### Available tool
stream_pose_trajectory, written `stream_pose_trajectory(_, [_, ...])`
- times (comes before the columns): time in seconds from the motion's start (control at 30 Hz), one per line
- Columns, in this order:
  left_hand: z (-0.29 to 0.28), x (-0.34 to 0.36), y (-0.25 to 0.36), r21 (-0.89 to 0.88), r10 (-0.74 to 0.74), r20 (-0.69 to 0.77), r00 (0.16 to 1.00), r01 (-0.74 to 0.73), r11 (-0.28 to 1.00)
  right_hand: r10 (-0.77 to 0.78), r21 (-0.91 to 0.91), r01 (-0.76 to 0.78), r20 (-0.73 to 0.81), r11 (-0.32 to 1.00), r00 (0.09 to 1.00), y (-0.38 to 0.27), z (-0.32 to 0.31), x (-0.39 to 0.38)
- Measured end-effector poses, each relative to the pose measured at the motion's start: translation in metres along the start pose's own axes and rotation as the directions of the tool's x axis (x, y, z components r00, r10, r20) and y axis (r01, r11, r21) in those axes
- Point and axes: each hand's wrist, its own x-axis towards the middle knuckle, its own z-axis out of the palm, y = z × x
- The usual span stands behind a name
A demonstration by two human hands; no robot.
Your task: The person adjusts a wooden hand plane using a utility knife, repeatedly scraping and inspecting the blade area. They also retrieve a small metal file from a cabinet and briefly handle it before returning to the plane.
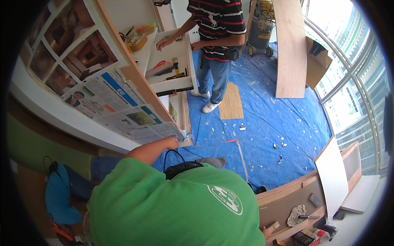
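Note:
My left arm stretches from the green sleeve toward the low corner of the newspaper-covered panel. At that corner my left hand looks curled, and whatever its fingers hold is hidden. A crumpled whitish-blue scrap lies just beyond it. Most of my right hand is behind my body at the lower right. It is near a small wooden block, and its fingers cannot be made out. A black bag with a looped cord sits in front of my torso, beside a grey shoe.
A person in a striped shirt stands at an open white drawer with tools. Blue sheeting with scattered debris covers the floor. A plywood board leans near windows. The right-hand ledge bears a rag and tools.

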Motion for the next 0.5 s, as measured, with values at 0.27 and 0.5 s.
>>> stream_pose_trajectory(0.27, [0.004, 0.027, 0.066, -0.066, 0.291, -0.122, 0.949, -0.301, 0.952, 0.346, 0.216, -0.287, -0.326, 0.933, 0.88, -0.028, -0.025, -0.049])
stream_pose_trajectory(0.5, [-0.051, 0.022, 0.078, -0.406, 0.149, -0.3, 0.942, -0.267, 0.874, 0.239, 0.235, -0.105, -0.665, 0.966, 0.708, -0.017, 0.001, -0.028])
